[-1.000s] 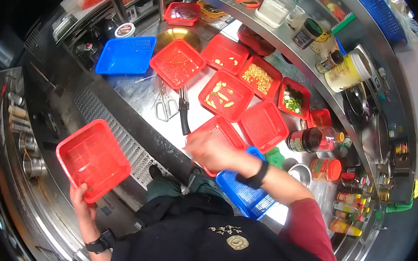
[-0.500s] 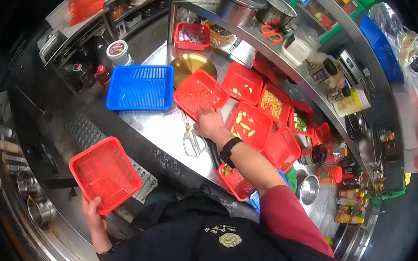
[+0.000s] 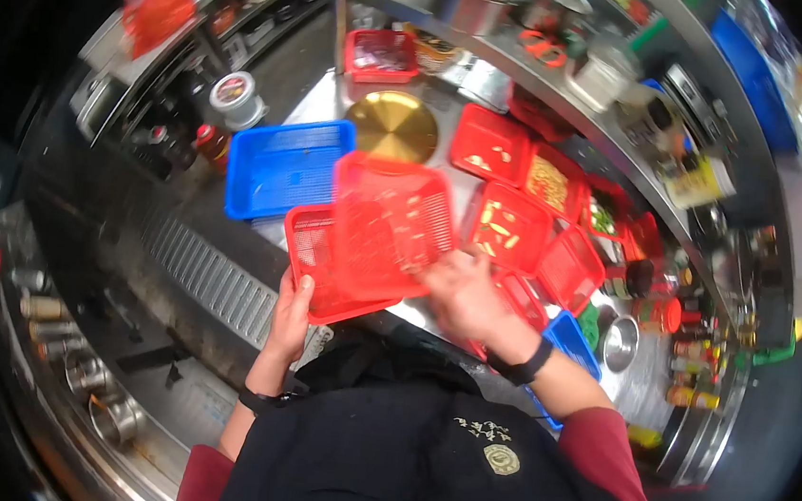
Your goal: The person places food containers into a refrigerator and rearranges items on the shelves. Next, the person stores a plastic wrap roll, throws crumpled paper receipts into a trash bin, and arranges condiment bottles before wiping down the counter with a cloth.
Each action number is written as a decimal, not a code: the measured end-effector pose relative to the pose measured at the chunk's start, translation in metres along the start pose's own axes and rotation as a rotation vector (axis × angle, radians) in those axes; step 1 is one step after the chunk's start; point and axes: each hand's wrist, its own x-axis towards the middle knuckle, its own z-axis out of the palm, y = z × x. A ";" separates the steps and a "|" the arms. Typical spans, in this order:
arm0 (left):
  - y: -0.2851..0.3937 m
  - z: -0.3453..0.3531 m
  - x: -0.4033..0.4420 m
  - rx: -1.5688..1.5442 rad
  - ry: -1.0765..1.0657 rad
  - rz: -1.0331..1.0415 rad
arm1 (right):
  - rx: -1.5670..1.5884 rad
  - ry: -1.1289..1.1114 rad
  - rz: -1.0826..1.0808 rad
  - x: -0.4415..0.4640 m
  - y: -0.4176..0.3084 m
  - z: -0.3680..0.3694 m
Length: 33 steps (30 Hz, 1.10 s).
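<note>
My left hand (image 3: 290, 322) grips a red plastic basket (image 3: 310, 260) by its near edge, thumb over the rim. A second red basket (image 3: 394, 221), blurred by motion, is in my right hand (image 3: 466, 296), held at its near right corner. This second basket overlaps the first from above; whether they touch I cannot tell. Both are in front of my body at the counter's near edge. Just beyond them lie a blue basket (image 3: 279, 168) and a round gold-coloured metal plate (image 3: 393, 128). The scissors seen earlier are hidden.
Red baskets with pale slices (image 3: 510, 229), chopped yellowish bits (image 3: 550, 183) and green pieces (image 3: 602, 219) crowd the counter's right side. A steel bowl (image 3: 619, 343) stands near sauce bottles (image 3: 693, 397). A metal shelf (image 3: 495, 44) overhangs the back. A slatted floor drain (image 3: 213, 272) lies left.
My right hand has lifted the red basket off the counter and brought it nearer my body. My left hand has carried its basket up and right, underneath the other one.
</note>
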 end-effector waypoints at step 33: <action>-0.023 0.072 0.010 0.148 -0.027 -0.135 | 0.141 0.334 1.482 -0.285 0.258 0.008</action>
